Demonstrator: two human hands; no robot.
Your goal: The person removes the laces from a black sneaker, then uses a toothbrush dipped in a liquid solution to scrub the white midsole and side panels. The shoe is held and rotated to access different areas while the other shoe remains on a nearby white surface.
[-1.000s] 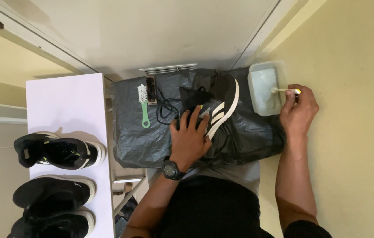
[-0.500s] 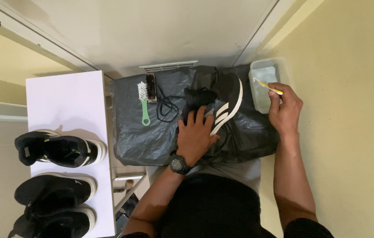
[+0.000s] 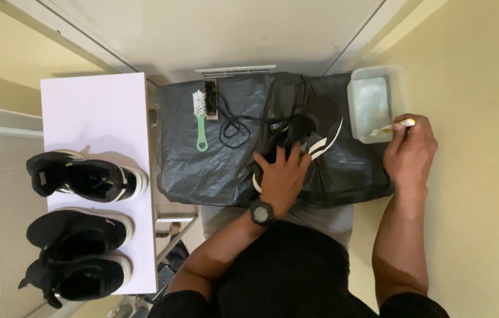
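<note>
View from above, looking down at a person's lap and arms. A black plastic sheet [image 3: 202,159] covers the surface. On it lies a black shoe with white stripes [image 3: 305,141], pressed down by the left hand [image 3: 280,176], fingers spread flat over it. The right hand [image 3: 409,150] is closed around a small yellow-handled brush [image 3: 393,126], its tip dipping into a clear rectangular tub [image 3: 369,106] at the sheet's right edge. Left of the shoe lie loose black laces [image 3: 231,121] and a green-handled scrub brush [image 3: 200,118]. Well apart, on a white shelf [image 3: 93,112], stand three black shoes [image 3: 81,176].
</note>
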